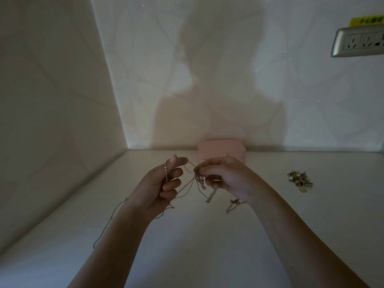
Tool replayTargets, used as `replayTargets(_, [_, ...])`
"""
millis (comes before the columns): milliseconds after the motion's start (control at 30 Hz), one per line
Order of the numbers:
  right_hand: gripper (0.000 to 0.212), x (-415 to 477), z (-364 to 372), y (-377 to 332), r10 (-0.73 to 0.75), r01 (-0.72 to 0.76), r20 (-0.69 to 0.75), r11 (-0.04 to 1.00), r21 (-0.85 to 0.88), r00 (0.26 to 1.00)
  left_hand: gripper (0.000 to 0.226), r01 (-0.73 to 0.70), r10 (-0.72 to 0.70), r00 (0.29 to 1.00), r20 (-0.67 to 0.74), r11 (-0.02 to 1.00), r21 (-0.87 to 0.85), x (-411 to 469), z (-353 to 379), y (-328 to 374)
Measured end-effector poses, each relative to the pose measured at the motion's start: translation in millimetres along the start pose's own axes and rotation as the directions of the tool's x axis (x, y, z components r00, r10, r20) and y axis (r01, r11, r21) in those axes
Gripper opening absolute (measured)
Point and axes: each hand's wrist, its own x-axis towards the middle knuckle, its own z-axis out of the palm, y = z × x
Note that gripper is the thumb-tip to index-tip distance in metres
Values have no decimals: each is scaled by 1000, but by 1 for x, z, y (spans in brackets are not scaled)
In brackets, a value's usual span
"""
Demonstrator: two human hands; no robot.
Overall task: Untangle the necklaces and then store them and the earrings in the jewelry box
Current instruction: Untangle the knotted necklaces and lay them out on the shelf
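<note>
Two bare forearms [116, 246] reach in. The left hand [164, 183] pinches one chain between thumb and forefinger. The right hand [226, 177] pinches the knot of the tangled necklaces [198, 179] just above the pale bench [207, 235], loose ends trailing onto it. The knot probably wants easing loop by loop, not tugging. Earrings [299, 179] lie heaped to the right. The closed pink jewelry box [221, 151] stands against the dim wall, with a socket [359, 43] high on the right.
</note>
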Motion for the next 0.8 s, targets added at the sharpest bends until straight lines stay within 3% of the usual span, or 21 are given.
replayTargets(133, [13,-2,-2,0,-19,33,81,985,-168,997,70,30,-33,999,22,992,125,-2,4,-3])
replayTargets(233, [20,-6,-6,-3,-10,32,101,975,-219,995,51,4,7,996,-88,992,126,1,1,-1])
replayTargets(367, [4,-7,-11,-5,-11,33,167,991,-133,986,18,-23,19,946,-323,1000,-7,6,-3,-2])
replayTargets(433, [4,-6,-13,-5,-6,23,208,997,-77,978,21,-18,-5,931,-366,998,-60,8,-7,-4])
replayTargets(500, [4,-4,-13,-4,-12,13,230,1000,-5,973,38,57,-81,931,-355,995,-76,9,-9,-5])
replayTargets(633, [7,-1,-12,-3,5,-38,222,988,147,975,47,259,-209,932,-297,955,141,6,-3,-9])
replayTargets(800, [6,1,-13,-1,9,-37,128,976,214,992,58,291,-143,937,-319,825,485,3,-2,-10])
